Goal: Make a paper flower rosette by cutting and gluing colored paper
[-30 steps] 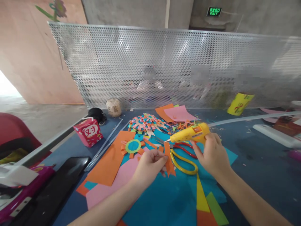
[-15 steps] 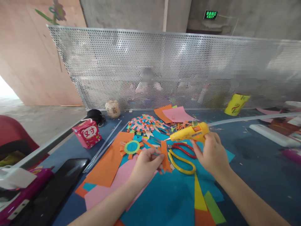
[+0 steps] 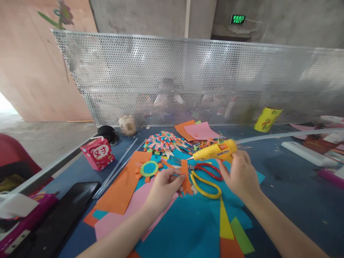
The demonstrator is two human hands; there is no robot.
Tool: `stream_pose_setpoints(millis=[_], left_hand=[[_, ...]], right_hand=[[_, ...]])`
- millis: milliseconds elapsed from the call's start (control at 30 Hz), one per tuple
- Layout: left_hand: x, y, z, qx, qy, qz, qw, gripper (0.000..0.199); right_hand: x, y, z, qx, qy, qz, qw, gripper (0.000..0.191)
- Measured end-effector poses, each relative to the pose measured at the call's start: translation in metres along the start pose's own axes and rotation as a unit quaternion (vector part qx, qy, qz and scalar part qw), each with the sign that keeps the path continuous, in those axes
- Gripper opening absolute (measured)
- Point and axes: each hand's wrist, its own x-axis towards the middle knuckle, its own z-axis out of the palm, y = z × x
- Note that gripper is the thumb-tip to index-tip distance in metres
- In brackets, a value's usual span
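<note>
Pinched in my left hand [image 3: 168, 182] is an orange paper strip [image 3: 185, 175], held upright with a notched lower end. My right hand [image 3: 240, 175] grips a yellow hot glue gun [image 3: 215, 150], its nozzle pointing left near the strip's top edge. Scissors with one red and one yellow handle [image 3: 205, 186] lie under and between my hands. Left of my left hand rests a paper rosette [image 3: 149, 168] with a blue centre and orange loops. Beneath everything are blue paper sheets [image 3: 185, 225], with an orange sheet [image 3: 118, 190] and a pink sheet [image 3: 118, 222] at the left.
Finished-looking colourful rosettes [image 3: 166, 139] are piled at the back. A perforated metal screen [image 3: 161, 61] borders the table, with a person blurred behind it. A red drink carton [image 3: 98, 153], a black phone [image 3: 72, 208] and clear sticks [image 3: 116, 168] lie left; a yellow cup [image 3: 268, 119] stands back right.
The whole view has shifted slightly to the left. Both hands keep nearly the same pose, with the glue gun's nozzle still by the top of the orange strip.
</note>
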Motion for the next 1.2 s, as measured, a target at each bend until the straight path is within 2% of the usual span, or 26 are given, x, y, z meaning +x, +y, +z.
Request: stream_pose_setpoints(millis=[433,1200], left_hand=[[-0.0028,0.0024,0.0010,0.027,-0.018,0.006,0.999,0.019],[0.0015,-0.0040,-0.0039,0.031,-0.019,0.041,0.998,0.022]], right_hand=[[0.0008,-0.0012,0.0000,-0.017,0.008,-0.052,0.998,0.026],[0.0033,0.0008,-0.0031,-0.038,0.009,-0.064,0.997,0.019]])
